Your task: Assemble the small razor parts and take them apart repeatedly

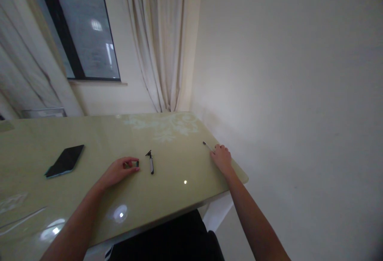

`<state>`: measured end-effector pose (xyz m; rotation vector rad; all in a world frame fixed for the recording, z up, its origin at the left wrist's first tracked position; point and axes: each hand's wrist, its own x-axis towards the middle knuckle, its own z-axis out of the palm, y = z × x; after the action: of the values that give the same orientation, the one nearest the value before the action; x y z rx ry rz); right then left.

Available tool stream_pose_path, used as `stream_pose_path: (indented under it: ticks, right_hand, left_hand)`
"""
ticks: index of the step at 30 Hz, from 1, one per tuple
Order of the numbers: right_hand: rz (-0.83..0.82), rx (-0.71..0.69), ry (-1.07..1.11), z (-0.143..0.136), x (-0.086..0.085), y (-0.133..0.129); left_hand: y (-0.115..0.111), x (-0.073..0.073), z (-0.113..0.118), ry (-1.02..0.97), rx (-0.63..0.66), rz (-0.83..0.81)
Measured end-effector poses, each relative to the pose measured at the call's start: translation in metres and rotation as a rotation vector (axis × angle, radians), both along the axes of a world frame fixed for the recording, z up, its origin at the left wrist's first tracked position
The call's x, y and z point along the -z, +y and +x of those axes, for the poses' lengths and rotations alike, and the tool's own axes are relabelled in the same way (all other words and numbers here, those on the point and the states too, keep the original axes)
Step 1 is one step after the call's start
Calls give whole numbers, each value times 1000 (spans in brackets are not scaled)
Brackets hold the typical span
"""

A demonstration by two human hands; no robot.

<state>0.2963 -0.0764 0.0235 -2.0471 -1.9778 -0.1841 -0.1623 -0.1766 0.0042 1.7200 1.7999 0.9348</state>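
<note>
My left hand (123,169) rests over the table left of the middle, with thumb and fingers pinched round a small dark piece (137,164); its exact kind is too small to make out. Just right of those fingertips lies a razor (151,163) with a dark head and a grey and black handle, untouched. Near the table's right edge, my right hand (222,158) has its fingers closed on a thin white pen-like stick (208,147). The stick's dark end points away to the left, and its other end is hidden by the hand.
A dark flat notebook-like thing (66,160) with a light blue edge lies on the glossy table (173,205) at the left. A white cable (24,220) and a clear plastic piece (12,203) are at the near left. The wall (287,125) borders the table's right side.
</note>
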Motion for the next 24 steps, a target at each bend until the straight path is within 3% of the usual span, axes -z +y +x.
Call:
stream_pose_path:
  ticks: [2,5,13,17,20,24]
  right_hand:
    - [-88,-13,28,-2,0,1]
    - [-143,-60,77,-25,-2,2]
    - [-167,-483,226,-150,-2,-27]
    - [-161,-591,158,-191,1,-37]
    - [-145,-628,175,-202,5,-38]
    - [-164,-643,205,-205,13,-39]
  left_hand:
    - [0,2,-1,9,15,-11]
    - [-1,2,-1,23,14,-20]
    - [-5,4,-4,53,-4,-14]
    - [-10,5,4,231,-67,154]
    - [-14,4,22,404,34,325]
    - [-17,7,51,559,243,369]
